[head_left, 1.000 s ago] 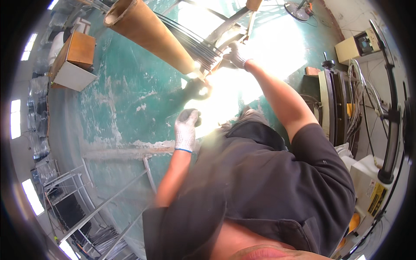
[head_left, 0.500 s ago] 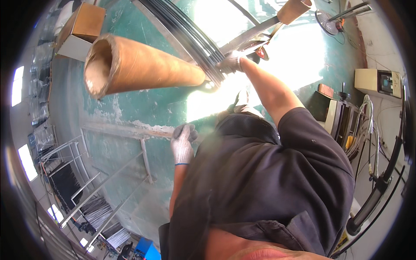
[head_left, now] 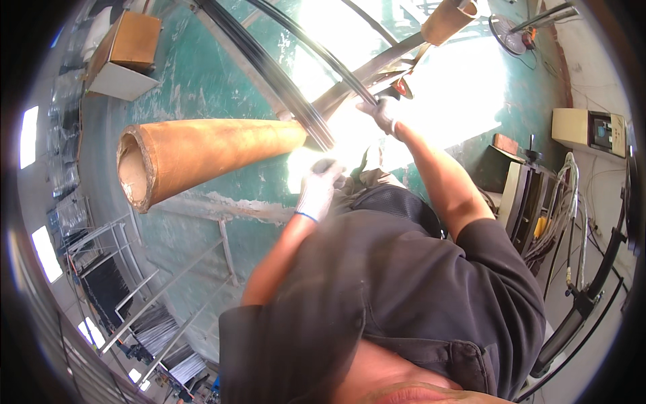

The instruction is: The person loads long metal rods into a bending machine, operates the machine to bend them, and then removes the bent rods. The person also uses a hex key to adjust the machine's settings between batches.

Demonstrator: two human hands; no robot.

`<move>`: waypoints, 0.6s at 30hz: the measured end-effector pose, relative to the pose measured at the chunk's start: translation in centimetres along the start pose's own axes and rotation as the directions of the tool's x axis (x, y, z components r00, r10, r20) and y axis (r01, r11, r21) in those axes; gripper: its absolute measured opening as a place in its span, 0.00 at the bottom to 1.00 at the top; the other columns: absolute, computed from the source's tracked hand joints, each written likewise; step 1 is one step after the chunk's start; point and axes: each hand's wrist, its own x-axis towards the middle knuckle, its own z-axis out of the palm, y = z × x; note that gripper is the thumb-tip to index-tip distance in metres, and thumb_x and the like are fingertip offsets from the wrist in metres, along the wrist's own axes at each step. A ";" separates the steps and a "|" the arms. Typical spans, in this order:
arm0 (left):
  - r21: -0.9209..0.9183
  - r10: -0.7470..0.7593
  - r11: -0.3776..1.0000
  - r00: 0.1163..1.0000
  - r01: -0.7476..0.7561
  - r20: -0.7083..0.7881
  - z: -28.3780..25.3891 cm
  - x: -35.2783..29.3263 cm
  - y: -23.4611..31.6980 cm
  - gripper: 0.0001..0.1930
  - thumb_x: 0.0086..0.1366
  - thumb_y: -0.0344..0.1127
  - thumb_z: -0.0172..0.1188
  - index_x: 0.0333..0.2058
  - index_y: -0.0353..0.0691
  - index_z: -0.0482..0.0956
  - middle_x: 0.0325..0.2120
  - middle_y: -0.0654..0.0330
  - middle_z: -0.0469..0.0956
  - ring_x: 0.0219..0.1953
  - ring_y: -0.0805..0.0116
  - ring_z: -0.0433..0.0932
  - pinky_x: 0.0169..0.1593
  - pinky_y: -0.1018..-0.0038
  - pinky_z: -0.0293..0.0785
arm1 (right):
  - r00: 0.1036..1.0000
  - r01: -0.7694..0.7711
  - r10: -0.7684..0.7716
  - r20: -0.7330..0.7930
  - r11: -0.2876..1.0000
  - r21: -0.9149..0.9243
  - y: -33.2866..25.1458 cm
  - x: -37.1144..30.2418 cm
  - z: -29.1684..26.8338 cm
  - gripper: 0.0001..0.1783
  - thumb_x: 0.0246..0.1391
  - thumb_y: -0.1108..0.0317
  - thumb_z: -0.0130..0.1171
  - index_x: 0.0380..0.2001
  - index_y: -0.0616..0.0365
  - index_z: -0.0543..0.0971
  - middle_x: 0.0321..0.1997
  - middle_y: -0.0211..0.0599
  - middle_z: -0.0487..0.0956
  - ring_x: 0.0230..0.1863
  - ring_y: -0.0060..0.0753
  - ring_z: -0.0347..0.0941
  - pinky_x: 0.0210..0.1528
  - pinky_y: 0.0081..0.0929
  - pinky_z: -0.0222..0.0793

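The thin bundle (head_left: 311, 42) of dark strips lies across the slanting beam (head_left: 398, 56), nearer its middle than its left end, and I have the right hand (head_left: 385, 116) at the bundle's near end, fingers closed around it as far as I can make out. For a clean hold I'd lift only slightly from that end, wrist in line with the strips, so that nothing fans out or scrapes the beam's edge; long strips like these will probably sag and whip if swung quickly. Just left, apart at its near end, the thick bundle (head_left: 264, 66) crosses the beam's left end. Below its tip is the left hand (head_left: 318, 190), fingers part-curled; glare and blur mean I can't tell whether it touches or grips anything. I'd square those ends with a flat palm rather than pinch them. Beyond, a big cardboard tube (head_left: 215, 153) juts from the beam's left end, and a small cardboard tube (head_left: 447, 23) sits at its right; I'd steer the strips clear of both.
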 end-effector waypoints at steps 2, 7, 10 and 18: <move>-0.008 0.027 1.000 0.997 -0.027 0.073 1.4 1.1 0.5 0.09 0.72 0.37 0.66 0.44 0.38 0.83 0.33 0.63 0.84 0.32 0.72 0.81 0.38 0.73 0.77 | 0.993 0.113 -0.119 0.000 0.947 0.300 8.0 -1.1 1.6 0.38 0.69 0.36 0.58 0.51 0.68 0.85 0.35 0.51 0.87 0.38 0.45 0.84 0.44 0.42 0.80; -0.087 -0.102 0.990 0.985 0.114 0.138 2.7 6.4 -0.9 0.11 0.73 0.36 0.64 0.50 0.39 0.81 0.35 0.60 0.84 0.32 0.68 0.81 0.37 0.69 0.80 | 0.976 -0.210 0.182 -0.119 0.930 -0.300 10.4 -19.4 1.0 0.27 0.63 0.47 0.62 0.45 0.64 0.84 0.44 0.62 0.85 0.49 0.63 0.82 0.55 0.50 0.76; -0.163 -0.195 0.956 0.944 0.244 0.267 3.5 8.6 -1.8 0.12 0.75 0.38 0.63 0.51 0.39 0.79 0.36 0.58 0.83 0.33 0.65 0.81 0.38 0.66 0.80 | 0.908 -0.396 0.349 -0.234 0.896 -0.200 22.0 -31.4 6.2 0.21 0.61 0.49 0.68 0.39 0.59 0.86 0.40 0.59 0.85 0.46 0.63 0.83 0.49 0.49 0.76; -0.400 -0.197 0.675 0.674 0.620 0.712 5.2 9.5 -10.1 0.06 0.77 0.31 0.55 0.43 0.34 0.77 0.39 0.51 0.80 0.46 0.53 0.81 0.60 0.52 0.77 | 0.661 -0.735 0.602 -0.449 0.642 -0.221 21.7 -56.8 17.4 0.16 0.55 0.57 0.72 0.42 0.54 0.85 0.42 0.51 0.87 0.48 0.58 0.83 0.52 0.51 0.78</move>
